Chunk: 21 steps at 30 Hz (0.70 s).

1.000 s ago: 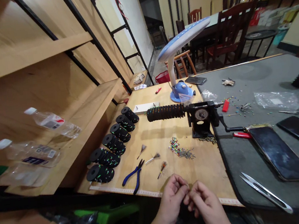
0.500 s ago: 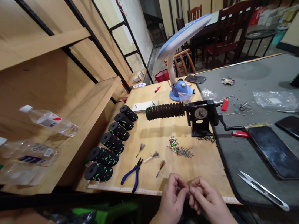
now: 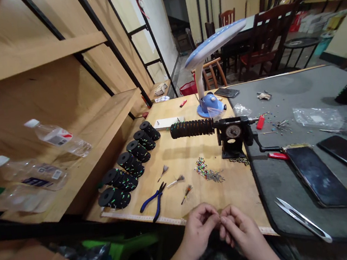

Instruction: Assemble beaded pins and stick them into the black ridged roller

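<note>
Left hand (image 3: 201,231) and right hand (image 3: 241,229) were curled, fingertips together at the table's (image 3: 241,189) near edge; anything between them was too small to make out. Pile of colour-tipped pieces (image 3: 208,171) sat ahead, pliers (image 3: 160,192) left, silver snips (image 3: 289,209) right on grey mat (image 3: 281,179), crank winder (image 3: 233,134) behind pile.

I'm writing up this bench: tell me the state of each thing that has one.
Left hand: fingertips pinched, contents unclear
Right hand: fingertips pinched, contents unclear
Pliers: handles spread
Snips: tips apart
Phone near the snips: screen dark
Winder: standing, roller mounted
Black rollers: lined up
Coloured pins: loose, heaped
Lamp: upright, lighting unclear
Bottles: capped
</note>
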Each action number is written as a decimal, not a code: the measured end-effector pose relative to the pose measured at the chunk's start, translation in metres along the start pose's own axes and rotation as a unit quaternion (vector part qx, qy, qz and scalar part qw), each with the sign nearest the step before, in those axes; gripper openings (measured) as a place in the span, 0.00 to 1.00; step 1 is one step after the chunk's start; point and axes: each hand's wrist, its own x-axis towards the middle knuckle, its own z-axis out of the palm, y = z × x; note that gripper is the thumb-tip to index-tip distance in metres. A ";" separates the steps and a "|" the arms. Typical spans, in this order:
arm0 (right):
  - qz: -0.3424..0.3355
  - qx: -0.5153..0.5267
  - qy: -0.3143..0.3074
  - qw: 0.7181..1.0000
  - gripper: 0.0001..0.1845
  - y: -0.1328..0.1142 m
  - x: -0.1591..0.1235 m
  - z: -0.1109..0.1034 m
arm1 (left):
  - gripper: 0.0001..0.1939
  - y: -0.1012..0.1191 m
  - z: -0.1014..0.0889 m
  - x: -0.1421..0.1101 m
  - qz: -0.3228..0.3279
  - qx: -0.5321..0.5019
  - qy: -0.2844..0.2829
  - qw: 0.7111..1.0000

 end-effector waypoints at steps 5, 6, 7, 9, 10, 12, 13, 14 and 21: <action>-0.029 -0.059 -0.038 0.997 0.21 -0.007 0.001 -0.003 | 0.15 0.007 -0.002 0.002 0.018 -0.028 -0.016 0.999; -0.043 -0.081 -0.041 0.995 0.19 -0.009 0.001 -0.004 | 0.15 0.008 -0.002 0.002 0.009 -0.048 -0.019 0.999; -0.059 -0.105 -0.043 0.992 0.18 -0.011 0.001 -0.004 | 0.15 0.008 -0.002 0.003 0.000 -0.068 -0.021 0.997; -0.090 -0.156 -0.046 0.983 0.16 -0.016 0.000 -0.006 | 0.16 0.011 -0.002 0.005 -0.014 -0.110 -0.027 0.993; -0.105 -0.181 -0.048 0.977 0.15 -0.019 0.000 -0.006 | 0.16 0.013 -0.002 0.005 -0.021 -0.134 -0.032 0.990; -0.141 -0.225 -0.054 0.963 0.13 -0.026 -0.001 -0.007 | 0.17 0.021 -0.001 0.004 -0.037 -0.188 -0.046 0.980; -0.163 -0.245 -0.056 0.954 0.12 -0.031 -0.001 -0.008 | 0.17 0.027 -0.002 0.003 -0.046 -0.215 -0.053 0.974; -0.185 -0.263 -0.057 0.945 0.11 -0.035 -0.002 -0.008 | 0.17 0.034 -0.002 0.002 -0.055 -0.242 -0.059 0.967; -0.278 -0.316 -0.007 0.907 0.09 -0.040 0.016 -0.016 | 0.16 0.081 -0.019 -0.011 -0.009 -0.368 -0.066 0.928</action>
